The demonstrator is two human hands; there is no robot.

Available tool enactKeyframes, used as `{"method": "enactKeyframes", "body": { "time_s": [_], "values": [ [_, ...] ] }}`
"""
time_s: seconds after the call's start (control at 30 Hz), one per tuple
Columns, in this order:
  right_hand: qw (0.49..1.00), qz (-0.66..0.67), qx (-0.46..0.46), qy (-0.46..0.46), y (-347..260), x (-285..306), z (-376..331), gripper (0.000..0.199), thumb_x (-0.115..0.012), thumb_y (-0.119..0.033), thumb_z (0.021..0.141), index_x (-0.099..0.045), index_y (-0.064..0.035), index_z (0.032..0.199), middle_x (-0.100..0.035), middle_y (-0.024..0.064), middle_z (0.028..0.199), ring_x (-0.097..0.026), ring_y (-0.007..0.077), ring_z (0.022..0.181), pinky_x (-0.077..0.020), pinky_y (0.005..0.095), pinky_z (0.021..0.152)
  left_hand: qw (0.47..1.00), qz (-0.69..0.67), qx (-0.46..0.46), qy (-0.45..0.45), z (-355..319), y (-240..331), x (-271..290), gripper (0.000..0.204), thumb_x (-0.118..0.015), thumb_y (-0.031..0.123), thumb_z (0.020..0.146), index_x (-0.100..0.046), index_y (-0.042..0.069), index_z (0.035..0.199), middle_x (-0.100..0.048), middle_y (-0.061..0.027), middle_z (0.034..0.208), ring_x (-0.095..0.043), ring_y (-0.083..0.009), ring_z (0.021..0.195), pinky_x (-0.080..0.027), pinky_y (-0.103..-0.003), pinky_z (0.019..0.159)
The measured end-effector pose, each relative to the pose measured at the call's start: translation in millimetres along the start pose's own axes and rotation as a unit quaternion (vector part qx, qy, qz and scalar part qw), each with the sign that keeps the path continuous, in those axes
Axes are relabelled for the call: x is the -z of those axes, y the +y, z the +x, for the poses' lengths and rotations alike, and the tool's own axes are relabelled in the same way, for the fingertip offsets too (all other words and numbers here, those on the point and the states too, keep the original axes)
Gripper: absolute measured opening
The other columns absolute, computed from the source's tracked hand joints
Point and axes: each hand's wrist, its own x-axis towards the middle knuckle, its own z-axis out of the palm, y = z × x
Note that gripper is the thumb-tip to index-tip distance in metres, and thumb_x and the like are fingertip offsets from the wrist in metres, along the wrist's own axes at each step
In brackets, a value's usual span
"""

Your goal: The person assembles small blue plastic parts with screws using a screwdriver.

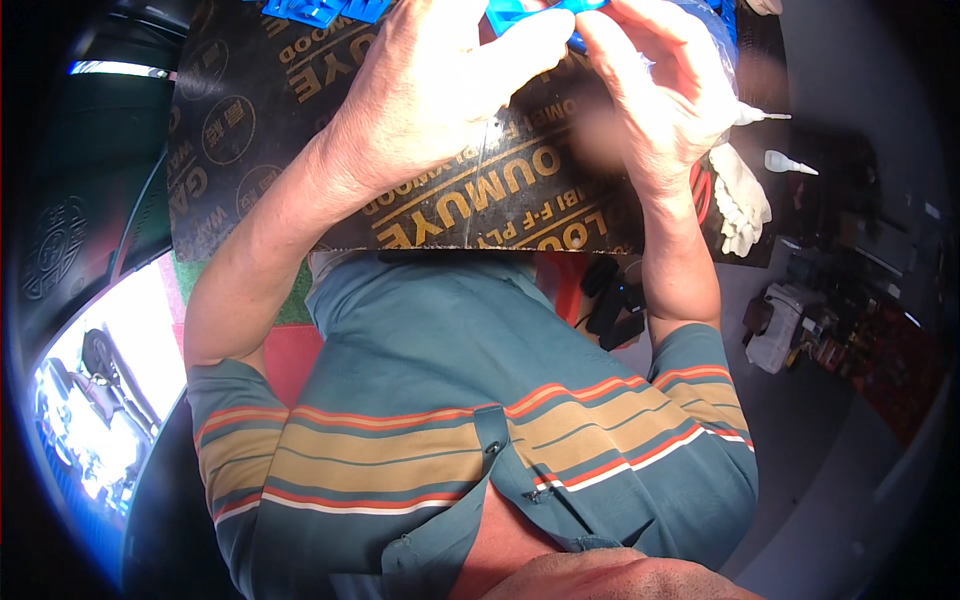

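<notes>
At the top edge of the head view, both hands meet over a dark printed plywood board (470, 215). My left hand (440, 85) is closed on a blue plastic part (508, 16), its thumb stretched toward the right. With thumb and fingers pinched, my right hand (675, 95) grips the same part's right side, or a small blue piece against it; I cannot tell which. The picture's edge cuts off the upper fingers and much of the part. More blue plastic parts (325, 9) lie beyond my left hand.
Clear plastic wrapping (712, 28) with blue behind it lies beside my right hand. Right of it are a white nozzle tip (762, 115), another white nozzle (790, 163), a white work glove (740, 203) and red cable (703, 195). The board's near edge faces my body.
</notes>
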Motion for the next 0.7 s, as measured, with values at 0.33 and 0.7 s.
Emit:
{"method": "enactKeyframes", "body": {
  "time_s": [0.33, 0.7],
  "values": [
    [0.998, -0.049, 0.030, -0.006, -3.5, 2.0, 4.4, 0.029, -0.081, 0.004, 0.085, -0.074, 0.0007, 0.113, -0.074, 0.0060, 0.090, -0.068, 0.0110, 0.079, -0.0557, 0.0258, 0.072, 1.000, 0.008, 0.019, 0.003, -0.5, 2.6, -0.2, 0.032, -0.064, 0.011, 0.099, -0.057, 0.002, 0.129, -0.068, -0.0087, 0.108, -0.066, -0.0152, 0.100, -0.054, -0.031, 0.085],
    [1.000, -0.010, -0.009, 0.009, -3.0, 0.0, 0.3, 0.029, -0.081, 0.004, 0.085, -0.074, 0.0008, 0.113, -0.074, 0.0059, 0.091, -0.068, 0.0107, 0.080, -0.0553, 0.0261, 0.073, 0.998, 0.039, -0.043, 0.001, 1.0, -2.1, 1.3, 0.032, -0.064, 0.009, 0.098, -0.058, 0.002, 0.129, -0.067, -0.0105, 0.110, -0.066, -0.0178, 0.102, -0.055, -0.033, 0.087]
  ]
}}
